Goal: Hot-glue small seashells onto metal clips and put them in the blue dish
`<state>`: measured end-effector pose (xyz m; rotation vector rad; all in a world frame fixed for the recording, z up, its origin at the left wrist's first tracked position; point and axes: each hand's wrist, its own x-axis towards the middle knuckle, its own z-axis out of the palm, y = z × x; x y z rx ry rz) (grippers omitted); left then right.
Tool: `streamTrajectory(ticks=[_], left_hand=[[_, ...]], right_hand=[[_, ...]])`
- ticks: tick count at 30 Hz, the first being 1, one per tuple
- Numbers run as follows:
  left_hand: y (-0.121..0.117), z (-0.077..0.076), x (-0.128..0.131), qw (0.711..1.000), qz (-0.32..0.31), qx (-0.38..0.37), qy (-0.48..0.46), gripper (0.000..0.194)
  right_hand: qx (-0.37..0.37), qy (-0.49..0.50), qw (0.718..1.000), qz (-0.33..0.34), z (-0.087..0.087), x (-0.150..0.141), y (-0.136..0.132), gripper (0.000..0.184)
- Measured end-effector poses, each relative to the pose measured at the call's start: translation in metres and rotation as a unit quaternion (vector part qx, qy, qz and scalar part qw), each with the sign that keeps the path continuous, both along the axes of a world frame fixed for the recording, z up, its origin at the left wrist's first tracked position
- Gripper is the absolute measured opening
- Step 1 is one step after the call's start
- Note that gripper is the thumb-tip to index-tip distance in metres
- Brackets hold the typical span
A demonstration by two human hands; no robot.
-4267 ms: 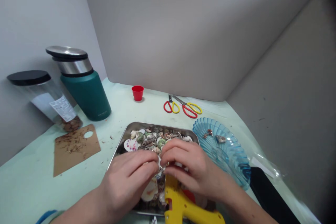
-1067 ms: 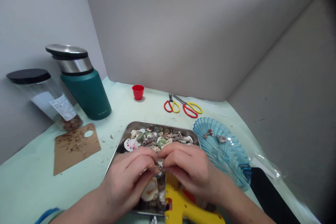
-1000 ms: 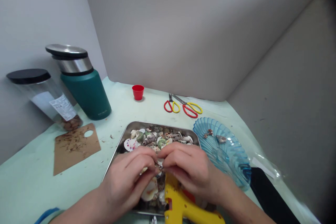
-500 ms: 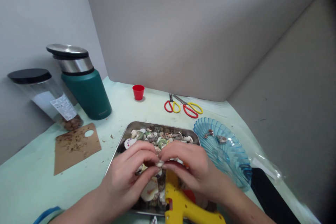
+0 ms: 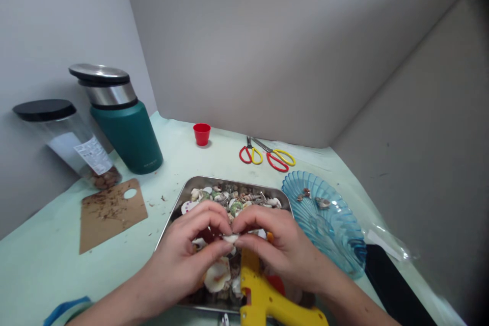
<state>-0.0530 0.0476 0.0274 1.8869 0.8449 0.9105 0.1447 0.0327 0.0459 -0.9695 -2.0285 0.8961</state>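
Note:
A small white shell (image 5: 231, 239) is pinched between the fingertips of both hands. My left hand (image 5: 194, 244) holds it from the left, thumb below and fingers curled above. From the other side my right hand (image 5: 273, 242) grips it the same way, its fingertips close to the left ones. Below the hands is a metal tray (image 5: 198, 182) filled with many mixed shells (image 5: 237, 207), partly covered by my hands. A yellow glue gun (image 5: 263, 293) lies over the tray's front part, its nozzle end just under the right thumb.
A blue shell-shaped dish (image 5: 324, 224) with a few small pieces stands right of the tray. Behind are two pairs of scissors (image 5: 280, 158) and a red cup (image 5: 201, 134). At left stand a green bottle (image 5: 128, 135), a lidded jar (image 5: 76, 147) and a brown board (image 5: 110, 216).
My left hand has shifted slightly and its fingers have lifted a little. The white shell between the fingertips now shows more clearly. Everything else stays in place.

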Motion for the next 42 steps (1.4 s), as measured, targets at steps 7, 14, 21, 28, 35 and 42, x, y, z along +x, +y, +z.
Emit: streamTrajectory(ticks=[7, 14, 21, 28, 35, 42], left_hand=[[0.0003, 0.0012, -0.0008, 1.000, -0.019, -0.014, 0.015, 0.006], [-0.0021, 0.0000, 0.0012, 0.999, 0.027, -0.040, 0.000, 0.003], [-0.0015, 0.0010, 0.0007, 0.997, 0.046, -0.062, 0.007, 0.008], [0.0031, 0.0031, 0.0015, 0.999, 0.040, 0.018, 0.004, 0.007], [0.0004, 0.0001, -0.0001, 0.998, 0.036, 0.044, 0.017, 0.007], [-0.0005, -0.0017, -0.0013, 0.997, 0.039, 0.056, 0.032, 0.010]], right_hand=[[0.008, 0.002, 1.000, -0.002, -0.0033, -0.0006, 0.0016, 0.014], [-0.067, 0.035, 0.997, -0.027, -0.0012, -0.0010, 0.0013, 0.006], [-0.052, 0.061, 0.997, -0.013, -0.0002, 0.0008, 0.0031, 0.008], [0.009, 0.016, 1.000, -0.018, -0.0002, 0.0001, 0.0019, 0.016], [0.034, -0.013, 0.999, -0.010, -0.0026, 0.0009, 0.0021, 0.017], [0.020, -0.020, 0.999, -0.027, -0.0025, 0.0010, 0.0015, 0.009]])
